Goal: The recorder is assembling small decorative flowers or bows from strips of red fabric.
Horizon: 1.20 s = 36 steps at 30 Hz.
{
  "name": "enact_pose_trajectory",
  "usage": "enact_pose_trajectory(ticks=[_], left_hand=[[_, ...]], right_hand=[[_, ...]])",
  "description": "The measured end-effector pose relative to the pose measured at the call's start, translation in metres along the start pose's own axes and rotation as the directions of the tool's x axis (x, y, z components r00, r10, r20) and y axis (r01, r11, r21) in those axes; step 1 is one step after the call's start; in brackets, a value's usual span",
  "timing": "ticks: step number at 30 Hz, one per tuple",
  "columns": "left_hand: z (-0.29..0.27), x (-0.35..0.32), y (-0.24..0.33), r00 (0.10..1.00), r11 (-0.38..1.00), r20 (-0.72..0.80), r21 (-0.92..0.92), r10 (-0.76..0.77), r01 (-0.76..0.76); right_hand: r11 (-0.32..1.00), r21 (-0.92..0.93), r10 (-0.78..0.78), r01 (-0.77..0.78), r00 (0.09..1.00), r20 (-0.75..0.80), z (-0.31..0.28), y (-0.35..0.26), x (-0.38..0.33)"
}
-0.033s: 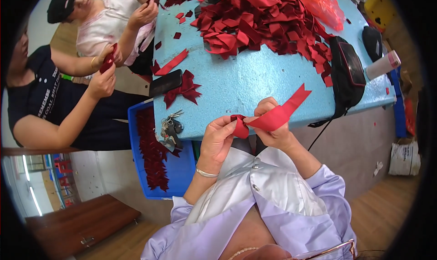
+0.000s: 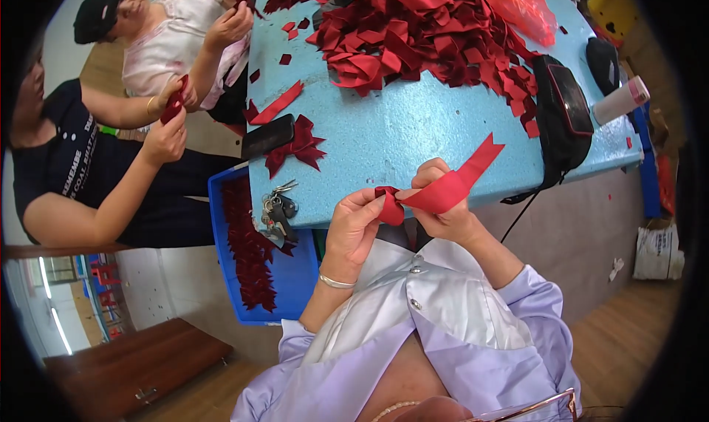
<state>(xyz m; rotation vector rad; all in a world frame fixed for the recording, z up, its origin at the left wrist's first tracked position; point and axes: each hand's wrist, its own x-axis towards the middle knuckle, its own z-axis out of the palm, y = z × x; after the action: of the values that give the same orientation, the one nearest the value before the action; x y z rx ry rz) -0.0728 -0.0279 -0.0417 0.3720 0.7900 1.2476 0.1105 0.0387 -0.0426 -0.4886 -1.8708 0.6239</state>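
Observation:
A red ribbon (image 2: 467, 179) is stretched between my two hands, just above the near edge of the table. My left hand (image 2: 356, 222) pinches its folded, looped end between thumb and fingers. Close beside it, my right hand (image 2: 443, 204) grips the ribbon near the middle, and a notched tail sticks up to the right. Part of the fold is hidden behind my fingertips. Beyond my hands, a big heap of cut red ribbon pieces (image 2: 421, 34) covers the far part of the blue table (image 2: 384, 130).
A phone (image 2: 268, 136) lies on red ribbon bows (image 2: 299, 147), with keys (image 2: 278, 209) nearby. A blue bin (image 2: 295, 293) holds red bows. On the right are a black bag (image 2: 565, 119) and a tumbler (image 2: 622, 100). Two people on the left handle red ribbon.
My hands and the ribbon keep almost the same place and grip. The view has shifted very slightly.

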Motion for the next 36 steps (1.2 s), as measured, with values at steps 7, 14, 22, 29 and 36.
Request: enact_pose_trajectory(ticks=[7, 14, 22, 29, 36], left_hand=[[0.019, 0.0, 0.004, 0.994, 0.993, -0.018, -0.055, -0.105, 0.104], [0.019, 0.002, 0.0, 0.996, 0.988, -0.042, 0.13, -0.073, 0.078], [0.033, 0.002, -0.008, 0.991, 0.959, -0.1, 0.28, 0.084, -0.053], [0.033, 0.001, -0.012, 0.984, 0.948, -0.137, 0.312, 0.113, -0.065], [0.031, 0.0, -0.011, 0.99, 0.956, -0.112, 0.29, 0.083, -0.047]], right_hand=[[0.999, -0.03, -0.04, 0.041, 0.999, 0.029, -0.01, 0.002, -0.006], [1.0, 0.022, -0.008, 0.007, 1.0, 0.029, -0.018, 0.0, -0.003], [0.991, 0.038, 0.132, -0.131, 0.99, -0.04, -0.016, -0.003, -0.011], [0.983, 0.047, 0.182, -0.18, 0.982, -0.054, -0.017, -0.008, -0.014], [0.977, 0.015, 0.212, -0.212, 0.977, 0.003, -0.019, -0.015, -0.013]])
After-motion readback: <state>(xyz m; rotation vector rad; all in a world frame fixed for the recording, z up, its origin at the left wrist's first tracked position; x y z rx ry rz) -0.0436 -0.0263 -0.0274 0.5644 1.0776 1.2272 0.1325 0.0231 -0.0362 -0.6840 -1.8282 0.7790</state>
